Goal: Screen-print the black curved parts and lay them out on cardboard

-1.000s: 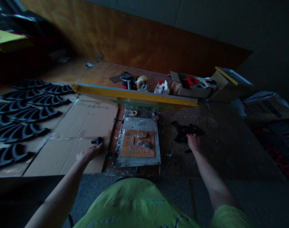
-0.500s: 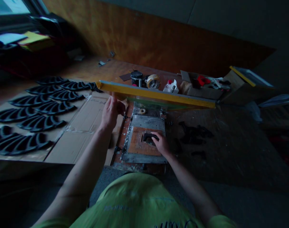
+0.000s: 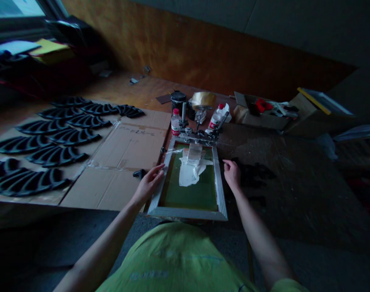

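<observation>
A metal-framed printing screen point(image 3: 220, 194) with a green mesh lies flat on the wooden table in front of me, white ink point(image 3: 189, 170) spread over its upper middle. My left hand point(image 3: 148, 184) rests on the frame's left rail, fingers curled over its edge. My right hand point(image 3: 232, 173) is at the frame's right rail, fingers loosely bent, nothing visible in them. A small black piece point(image 3: 138, 174) lies on the cardboard just left of my left hand. A heap of small black pieces point(image 3: 256, 170) lies right of my right hand.
Flattened cardboard point(image 3: 121, 154) covers the table's left part, with several black curved pieces point(image 3: 51, 150) laid in rows. Behind the screen stand two small bottles point(image 3: 175, 121), a dark tin point(image 3: 178, 98) and a tape roll point(image 3: 203, 99). An open box point(image 3: 264, 109) of odds sits at back right.
The screen, tilted up before, has come down flat over the plate. My left hand moved from its raised edge to its left rail; my right hand left the plate for the right rail.
</observation>
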The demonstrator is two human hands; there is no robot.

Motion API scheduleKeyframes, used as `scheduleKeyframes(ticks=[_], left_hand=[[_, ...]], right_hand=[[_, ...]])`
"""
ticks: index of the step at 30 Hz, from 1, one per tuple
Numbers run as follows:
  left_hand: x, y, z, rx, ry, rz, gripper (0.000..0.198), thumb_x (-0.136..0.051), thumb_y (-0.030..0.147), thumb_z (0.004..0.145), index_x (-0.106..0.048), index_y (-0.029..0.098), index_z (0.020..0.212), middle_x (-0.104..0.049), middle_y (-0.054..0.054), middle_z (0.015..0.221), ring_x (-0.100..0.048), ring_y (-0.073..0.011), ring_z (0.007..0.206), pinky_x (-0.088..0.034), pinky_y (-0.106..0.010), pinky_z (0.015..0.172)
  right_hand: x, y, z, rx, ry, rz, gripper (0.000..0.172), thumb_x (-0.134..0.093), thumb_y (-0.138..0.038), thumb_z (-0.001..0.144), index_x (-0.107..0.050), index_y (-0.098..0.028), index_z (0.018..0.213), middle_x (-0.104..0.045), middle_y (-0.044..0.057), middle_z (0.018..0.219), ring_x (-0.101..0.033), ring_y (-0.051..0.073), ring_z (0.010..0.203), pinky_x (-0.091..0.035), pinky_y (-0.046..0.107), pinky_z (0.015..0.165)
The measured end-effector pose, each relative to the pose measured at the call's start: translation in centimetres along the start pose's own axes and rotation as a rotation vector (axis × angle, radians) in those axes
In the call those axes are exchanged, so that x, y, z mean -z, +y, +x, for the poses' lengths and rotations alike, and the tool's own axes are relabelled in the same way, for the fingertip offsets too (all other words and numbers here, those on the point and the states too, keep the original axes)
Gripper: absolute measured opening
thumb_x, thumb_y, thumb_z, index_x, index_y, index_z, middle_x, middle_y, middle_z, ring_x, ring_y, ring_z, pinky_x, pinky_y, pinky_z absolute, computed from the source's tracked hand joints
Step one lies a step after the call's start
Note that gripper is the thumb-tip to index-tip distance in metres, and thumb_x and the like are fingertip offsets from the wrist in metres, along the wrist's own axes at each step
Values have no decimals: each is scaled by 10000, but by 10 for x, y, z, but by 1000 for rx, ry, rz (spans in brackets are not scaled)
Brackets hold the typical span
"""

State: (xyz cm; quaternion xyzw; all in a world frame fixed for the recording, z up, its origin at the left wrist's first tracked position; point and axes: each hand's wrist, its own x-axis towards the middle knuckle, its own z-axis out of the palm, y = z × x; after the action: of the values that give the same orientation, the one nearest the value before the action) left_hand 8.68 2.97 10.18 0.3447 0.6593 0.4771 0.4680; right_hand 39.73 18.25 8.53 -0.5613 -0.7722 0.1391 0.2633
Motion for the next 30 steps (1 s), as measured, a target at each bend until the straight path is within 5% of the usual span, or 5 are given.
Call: scheduleKeyframes(ticks=[4,8,16,26,30], left_hand=[[-5,-47,13,39,13,119,790,-647,583,721,-490,202,1395,-679,-20,751,-594,-157,601,-437,-234,530],[-4,-69,26,30,1,196,729,-617,568,748,-518,200,1370,-688,-31,777,-619,-172,646,-453,-244,556],[-3,-91,35,44,23,176,721,-604,604,743,-555,174,1320,-681,-38,781,-607,-169,643,-436,-235,539],[-4,-63,21,59,-48,72,727,-610,594,760,-523,164,1339,-686,-63,874,-622,-174,692,-444,-238,567],[-5,-47,17,113,-40,46,744,-641,576,737,-516,168,1347,-679,-44,815,-597,-157,632,-428,-233,539]], right_hand=[[-7,-51,30,228,5,-66,492,-655,-262,821,-531,-163,1287,-515,145,1302,-491,268,1173,-423,413,990],[-29,-94,22,355,-285,-224,199,-658,-223,829,-617,-181,1019,-643,96,1011,-547,246,998,-442,364,861],[-9,-80,-28,770,-590,-164,216,-543,-45,782,-662,-173,908,-689,62,895,-564,201,900,-378,311,770],[-26,-76,-48,639,-435,-94,264,-527,-78,839,-676,-198,1022,-697,74,1031,-594,215,957,-430,329,819],[-20,-87,-23,490,-409,-13,216,-647,-207,836,-673,-255,1044,-707,25,985,-623,200,935,-465,316,828]])
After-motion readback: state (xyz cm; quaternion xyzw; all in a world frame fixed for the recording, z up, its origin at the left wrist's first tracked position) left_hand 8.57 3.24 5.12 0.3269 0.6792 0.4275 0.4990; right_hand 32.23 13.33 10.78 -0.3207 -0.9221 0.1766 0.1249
